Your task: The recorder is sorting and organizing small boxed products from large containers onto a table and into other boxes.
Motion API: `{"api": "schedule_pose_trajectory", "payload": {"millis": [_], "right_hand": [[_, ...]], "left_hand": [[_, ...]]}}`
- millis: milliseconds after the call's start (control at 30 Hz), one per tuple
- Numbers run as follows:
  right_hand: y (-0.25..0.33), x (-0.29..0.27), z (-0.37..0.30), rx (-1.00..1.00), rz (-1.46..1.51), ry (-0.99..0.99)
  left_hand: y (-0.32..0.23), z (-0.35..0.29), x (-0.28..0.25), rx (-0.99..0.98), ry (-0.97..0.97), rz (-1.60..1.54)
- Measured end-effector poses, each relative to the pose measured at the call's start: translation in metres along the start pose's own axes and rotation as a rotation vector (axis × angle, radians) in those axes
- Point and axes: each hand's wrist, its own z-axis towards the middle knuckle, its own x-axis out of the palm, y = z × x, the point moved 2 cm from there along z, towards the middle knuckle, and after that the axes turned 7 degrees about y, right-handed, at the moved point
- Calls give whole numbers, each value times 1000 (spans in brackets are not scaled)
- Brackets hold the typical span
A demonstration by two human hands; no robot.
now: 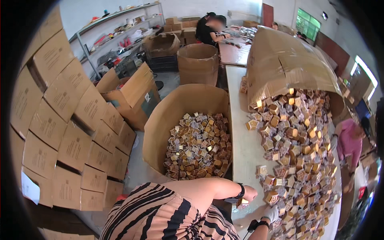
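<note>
Working from the near edge of the pieces (281, 172), heaped on the table (242, 160), likely keeps them from sliding. The left hand (251, 193) is curled beside the heap; whether it grips a piece (243, 203), I cannot tell. The gloved right hand (272, 214) is at the heap, its grip unclear; small, light pickups seem best.
</note>
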Motion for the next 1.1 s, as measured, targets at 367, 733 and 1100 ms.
{"api": "schedule_pose_trajectory", "payload": {"millis": [367,733,1100], "right_hand": [[-39,-11,-22,-152,1128,246],[-42,-30,-47,-107,1361,325],[-38,-16,-32,-125,-110,-168]], "left_hand": [[-13,-9,-29,-5,-91,-206],[-51,26,-6,18,20,-519],[-68,19,0,-163,39,-567]]}}
